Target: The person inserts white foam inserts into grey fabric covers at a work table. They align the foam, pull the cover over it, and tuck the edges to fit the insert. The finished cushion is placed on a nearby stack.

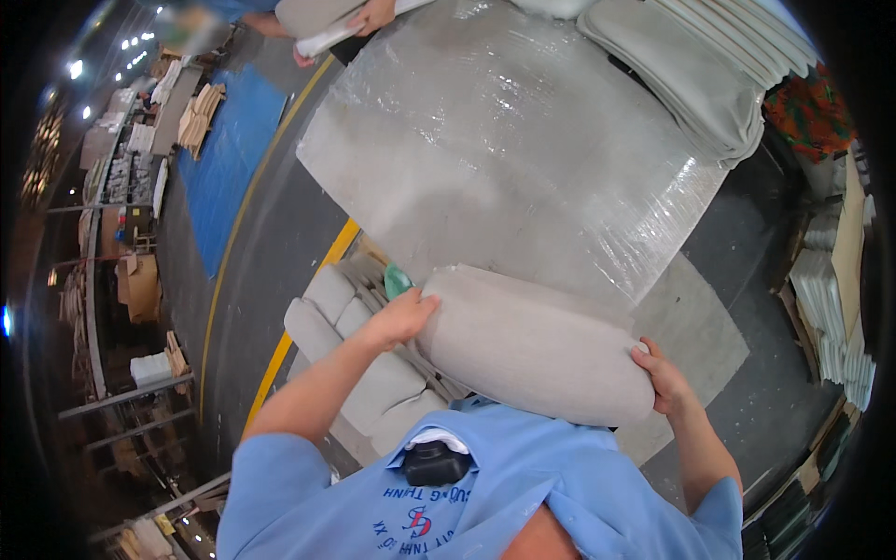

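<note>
A light beige fabric-covered cushion [537,345] with rounded ends lies across the front of my body, held between both hands. At its left end my left hand [406,317] is closed on the edge, thumb on top. My right hand [665,375] grips the opposite end, its thumb on the upper face and the other fingers partly hidden. The cushion's far edge overlaps the near part of a table [485,140] covered in clear plastic film. Beside my left forearm, several similar pale cushions [378,373] are stacked low down. A small green object [398,280] shows just beyond my left hand.
More beige cushions [681,84] are stacked on the table's far right. Across the table at the far left, another person's hands [373,16] hold a similar cushion. A blue sheet [229,159] lies on the floor at left. Racks of pale panels [826,299] stand at right.
</note>
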A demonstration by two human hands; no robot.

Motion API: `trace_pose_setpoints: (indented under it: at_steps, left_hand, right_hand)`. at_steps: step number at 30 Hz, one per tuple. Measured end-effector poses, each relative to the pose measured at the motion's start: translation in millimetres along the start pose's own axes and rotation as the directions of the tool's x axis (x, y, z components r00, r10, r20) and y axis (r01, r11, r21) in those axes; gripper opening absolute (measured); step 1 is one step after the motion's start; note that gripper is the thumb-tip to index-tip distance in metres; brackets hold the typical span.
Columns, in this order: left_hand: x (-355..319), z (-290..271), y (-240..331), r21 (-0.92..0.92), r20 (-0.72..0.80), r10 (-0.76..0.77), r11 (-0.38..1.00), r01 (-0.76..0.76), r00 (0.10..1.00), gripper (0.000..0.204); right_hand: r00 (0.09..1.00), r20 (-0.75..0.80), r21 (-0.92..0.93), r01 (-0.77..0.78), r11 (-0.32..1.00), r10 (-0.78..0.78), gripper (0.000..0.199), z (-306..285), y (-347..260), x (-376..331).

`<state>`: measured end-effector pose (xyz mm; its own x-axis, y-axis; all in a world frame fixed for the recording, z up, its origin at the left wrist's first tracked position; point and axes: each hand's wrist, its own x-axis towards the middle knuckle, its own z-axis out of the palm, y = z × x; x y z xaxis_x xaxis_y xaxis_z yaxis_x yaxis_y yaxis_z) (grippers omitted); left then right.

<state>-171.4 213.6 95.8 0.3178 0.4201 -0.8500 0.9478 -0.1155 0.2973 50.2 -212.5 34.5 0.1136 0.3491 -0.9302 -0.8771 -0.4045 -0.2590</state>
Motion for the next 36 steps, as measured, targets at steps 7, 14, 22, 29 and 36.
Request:
trace_pose_setpoints:
  at_steps: [7, 14, 22, 29, 36]
  left_hand:
    - [51, 4, 16, 0.095, 0.105, -0.195, 0.978, 0.186, 0.975, 0.069]
    - [84, -1, 20, 0.135, 0.279, -0.087, 0.99, 0.051, 0.956, 0.067]
    - [82, -1, 6, -0.368, 0.2, -0.031, 0.924, 0.104, 0.979, 0.065]
    - [0, 39, 4, -0.989, -0.025, 0.692, 0.089, -0.119, 0.722, 0.073]
    - [-70, 90, 75, -0.635, -0.486, 0.607, 0.25, -0.731, 0.629, 0.076]
  right_hand:
    - [0.998, -0.051, 0.03, 0.043, 0.999, -0.041, 0.077, -3, 7, 22]
    - [0.994, -0.088, -0.118, 0.055, 0.992, -0.065, 0.067, -6, 1, 31]
    - [0.96, 0.26, 0.031, 0.097, 0.995, -0.102, 0.052, -26, 27, 59]
    - [0.796, 0.107, 0.256, 0.556, 0.79, -0.595, 0.056, 22, 70, 14]
    - [0.542, -0.204, 0.459, 0.788, 0.409, -0.815, 0.071, 134, 74, 37]
